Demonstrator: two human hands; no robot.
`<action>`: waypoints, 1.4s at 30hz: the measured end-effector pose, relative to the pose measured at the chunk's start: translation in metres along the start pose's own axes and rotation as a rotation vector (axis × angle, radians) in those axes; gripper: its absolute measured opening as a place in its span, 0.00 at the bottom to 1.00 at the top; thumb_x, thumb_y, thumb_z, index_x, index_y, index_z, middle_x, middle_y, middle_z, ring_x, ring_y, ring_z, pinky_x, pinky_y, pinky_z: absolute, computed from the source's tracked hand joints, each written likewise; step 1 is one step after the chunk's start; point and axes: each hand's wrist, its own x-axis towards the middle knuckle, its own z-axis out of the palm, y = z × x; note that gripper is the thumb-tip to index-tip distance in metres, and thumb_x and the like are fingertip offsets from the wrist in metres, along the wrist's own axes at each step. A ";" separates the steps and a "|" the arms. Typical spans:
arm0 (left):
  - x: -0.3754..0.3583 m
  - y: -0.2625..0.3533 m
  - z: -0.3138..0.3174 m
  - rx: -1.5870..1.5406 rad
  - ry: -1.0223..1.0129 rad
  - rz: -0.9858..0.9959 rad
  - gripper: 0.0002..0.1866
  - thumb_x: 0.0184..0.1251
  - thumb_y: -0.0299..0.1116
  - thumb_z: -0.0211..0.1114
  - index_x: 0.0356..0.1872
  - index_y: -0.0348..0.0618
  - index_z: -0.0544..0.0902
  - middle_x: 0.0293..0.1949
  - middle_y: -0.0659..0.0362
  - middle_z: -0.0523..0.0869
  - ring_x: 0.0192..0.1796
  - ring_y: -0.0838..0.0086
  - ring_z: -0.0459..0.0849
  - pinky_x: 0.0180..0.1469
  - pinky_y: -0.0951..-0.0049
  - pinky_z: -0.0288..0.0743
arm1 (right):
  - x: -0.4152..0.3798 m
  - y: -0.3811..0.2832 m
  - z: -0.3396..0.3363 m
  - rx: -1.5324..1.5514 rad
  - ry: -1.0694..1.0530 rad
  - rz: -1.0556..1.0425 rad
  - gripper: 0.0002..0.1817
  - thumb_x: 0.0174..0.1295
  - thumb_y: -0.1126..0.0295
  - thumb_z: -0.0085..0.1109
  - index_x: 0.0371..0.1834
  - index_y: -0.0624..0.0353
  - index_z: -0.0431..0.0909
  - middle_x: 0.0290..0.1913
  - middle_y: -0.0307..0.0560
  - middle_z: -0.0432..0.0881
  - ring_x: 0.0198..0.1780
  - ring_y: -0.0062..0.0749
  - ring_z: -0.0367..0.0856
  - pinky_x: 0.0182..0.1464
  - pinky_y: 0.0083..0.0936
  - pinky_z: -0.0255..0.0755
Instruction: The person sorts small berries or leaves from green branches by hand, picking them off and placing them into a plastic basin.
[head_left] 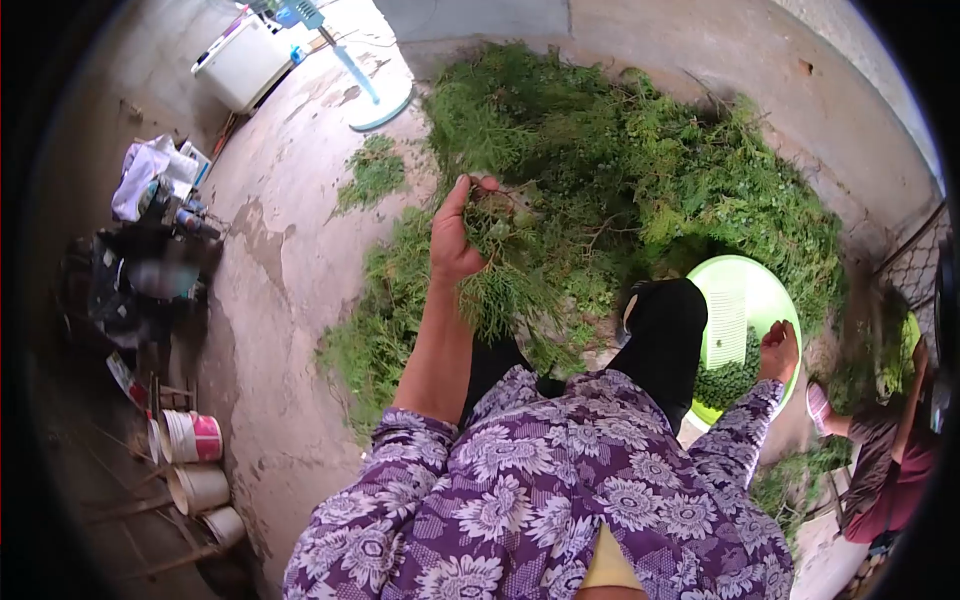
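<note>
Holding a leafy sprig (508, 285), the left hand (455, 238) is partly hidden.

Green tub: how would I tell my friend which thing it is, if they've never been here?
Find the big heap of leafy branches by the wall. At its lower right, beside the black-clad knee, is the pale green tub. Its smooth rounded shape, ribbed panel and small green pieces inside set it apart from the ragged branches.
</note>
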 end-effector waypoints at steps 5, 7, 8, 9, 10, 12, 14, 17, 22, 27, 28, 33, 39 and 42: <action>-0.035 -0.004 0.036 0.041 0.171 -0.090 0.15 0.65 0.43 0.48 0.32 0.42 0.76 0.28 0.57 0.80 0.29 0.68 0.80 0.33 0.65 0.77 | -0.111 -0.011 0.091 0.014 -0.431 0.066 0.04 0.58 0.72 0.51 0.32 0.61 0.73 0.26 0.40 0.75 0.23 0.18 0.70 0.23 0.12 0.65; -0.030 -0.025 0.022 0.086 0.309 0.001 0.15 0.64 0.43 0.50 0.30 0.40 0.75 0.27 0.56 0.80 0.27 0.69 0.79 0.32 0.65 0.76 | -0.188 -0.005 0.146 -0.087 -0.717 0.023 0.04 0.58 0.73 0.51 0.34 0.62 0.72 0.27 0.41 0.76 0.22 0.19 0.70 0.25 0.13 0.67; -0.033 -0.030 0.020 0.053 0.259 -0.013 0.15 0.64 0.42 0.50 0.30 0.40 0.75 0.27 0.56 0.80 0.27 0.69 0.79 0.31 0.67 0.76 | -0.200 0.007 0.156 -0.130 -0.826 0.012 0.05 0.58 0.74 0.52 0.35 0.62 0.72 0.27 0.41 0.76 0.22 0.18 0.71 0.25 0.12 0.67; -0.035 -0.031 0.019 0.022 0.209 -0.038 0.14 0.64 0.40 0.50 0.30 0.40 0.75 0.27 0.56 0.80 0.27 0.70 0.79 0.31 0.68 0.76 | -0.227 0.010 0.168 -0.160 -0.948 0.031 0.05 0.58 0.72 0.53 0.35 0.60 0.73 0.28 0.41 0.76 0.25 0.17 0.72 0.26 0.12 0.68; -0.036 -0.032 0.019 0.034 0.201 -0.016 0.14 0.64 0.40 0.50 0.30 0.40 0.75 0.27 0.56 0.80 0.27 0.70 0.79 0.31 0.68 0.76 | -0.250 0.012 0.177 -0.256 -1.038 0.033 0.05 0.58 0.72 0.53 0.36 0.60 0.73 0.30 0.40 0.76 0.28 0.16 0.73 0.29 0.11 0.70; -0.040 -0.032 0.023 0.000 0.191 -0.058 0.11 0.65 0.37 0.49 0.31 0.40 0.74 0.27 0.57 0.80 0.26 0.72 0.79 0.30 0.71 0.76 | -0.290 0.015 0.193 -0.307 -1.166 -0.041 0.06 0.57 0.75 0.52 0.38 0.61 0.74 0.32 0.39 0.76 0.30 0.17 0.74 0.31 0.12 0.70; -0.034 -0.028 0.029 -0.003 0.234 -0.060 0.09 0.65 0.34 0.49 0.32 0.41 0.73 0.26 0.57 0.80 0.26 0.73 0.78 0.30 0.72 0.75 | -0.318 0.014 0.211 -0.383 -1.378 -0.270 0.10 0.53 0.79 0.54 0.40 0.62 0.75 0.34 0.40 0.76 0.31 0.19 0.74 0.33 0.13 0.69; -0.039 -0.026 0.029 0.071 0.251 0.021 0.10 0.65 0.37 0.51 0.32 0.41 0.74 0.27 0.58 0.79 0.27 0.73 0.79 0.32 0.71 0.76 | -0.334 0.017 0.220 -0.464 -1.466 -0.750 0.14 0.48 0.81 0.57 0.40 0.64 0.75 0.36 0.42 0.76 0.32 0.21 0.75 0.34 0.14 0.69; -0.043 -0.022 0.029 0.112 0.305 0.024 0.07 0.65 0.33 0.50 0.33 0.42 0.72 0.26 0.57 0.80 0.25 0.74 0.77 0.28 0.75 0.74 | -0.334 0.024 0.217 -0.495 -1.504 -0.687 0.16 0.45 0.80 0.59 0.40 0.65 0.75 0.36 0.44 0.76 0.31 0.22 0.75 0.33 0.17 0.69; -0.044 -0.024 0.029 0.101 0.192 -0.031 0.10 0.67 0.37 0.48 0.34 0.42 0.73 0.28 0.59 0.79 0.27 0.76 0.77 0.31 0.75 0.73 | -0.323 0.032 0.209 -0.593 -1.495 -0.552 0.13 0.46 0.80 0.59 0.38 0.64 0.76 0.33 0.41 0.76 0.32 0.20 0.74 0.34 0.16 0.69; -0.046 -0.023 0.034 0.063 0.198 -0.054 0.12 0.67 0.39 0.47 0.35 0.42 0.73 0.29 0.59 0.79 0.29 0.76 0.77 0.32 0.75 0.74 | -0.321 0.033 0.208 -0.600 -1.493 -0.454 0.13 0.46 0.80 0.59 0.38 0.65 0.76 0.32 0.39 0.76 0.32 0.19 0.74 0.34 0.16 0.69; -0.057 -0.023 0.052 -0.081 -0.068 -0.027 0.21 0.65 0.44 0.50 0.54 0.42 0.66 0.47 0.55 0.76 0.38 0.73 0.78 0.43 0.70 0.76 | -0.316 0.020 0.210 -0.335 -1.377 -0.025 0.08 0.47 0.81 0.58 0.32 0.65 0.74 0.30 0.35 0.76 0.32 0.14 0.73 0.35 0.12 0.68; -0.062 -0.031 0.044 -0.140 -0.257 -0.101 0.32 0.54 0.41 0.62 0.59 0.42 0.61 0.49 0.54 0.74 0.45 0.69 0.76 0.47 0.68 0.75 | -0.316 0.014 0.208 -0.319 -1.407 0.084 0.06 0.49 0.78 0.57 0.30 0.65 0.74 0.28 0.35 0.75 0.30 0.13 0.72 0.33 0.13 0.68; -0.063 -0.028 0.045 -0.019 -0.241 -0.076 0.31 0.52 0.38 0.62 0.57 0.41 0.63 0.46 0.55 0.74 0.46 0.68 0.76 0.46 0.67 0.74 | -0.316 0.009 0.212 -0.360 -1.434 0.101 0.06 0.50 0.75 0.57 0.30 0.65 0.73 0.27 0.35 0.75 0.29 0.14 0.71 0.33 0.14 0.67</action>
